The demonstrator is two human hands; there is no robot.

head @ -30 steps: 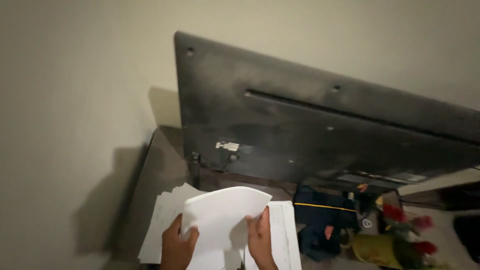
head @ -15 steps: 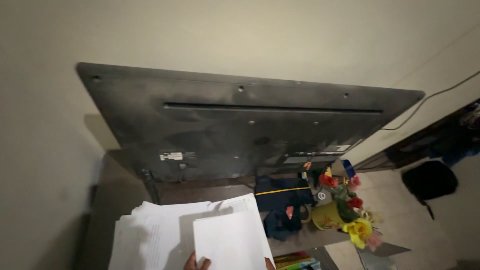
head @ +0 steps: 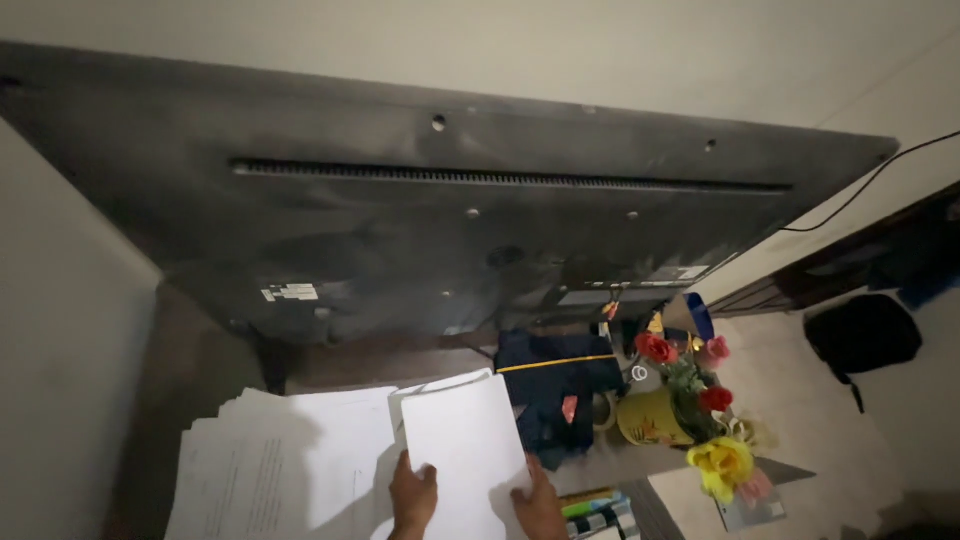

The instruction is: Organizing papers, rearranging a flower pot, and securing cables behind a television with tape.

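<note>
A blank white sheet of paper [head: 468, 440], smooth and rectangular with softly rounded corners, stands nearly upright at the bottom centre of the view, pinched at its lower edge between two bare hands. The left hand [head: 413, 497] grips the lower left corner, fingers curled onto the face of the sheet; the right hand [head: 540, 502] holds the lower right corner, its fingers closed over the edge. A second sheet shows just behind the first, peeking out along its top and left edges.

To the left of the hands, a loose fan of white papers [head: 285, 460], faintly printed, lies spread across a dark wooden tabletop [head: 205, 360]. Looming over everything is the matte black back panel of a large flat screen [head: 450, 220], dusty, dotted with screw holes and crossed by a long ventilation slot; it stands on the table and blocks the wall behind. Just right of the held sheet sits a folded dark navy cloth [head: 555, 390] with a yellow stripe, and beside it a yellow vase [head: 655, 418] holding red, pink and yellow artificial flowers [head: 720, 465]. Coloured markers [head: 590, 503] lie near the right hand. A black bag [head: 862, 335] rests on the pale floor at far right, well apart, and a thin black cable [head: 860, 190] trails along the wall.
</note>
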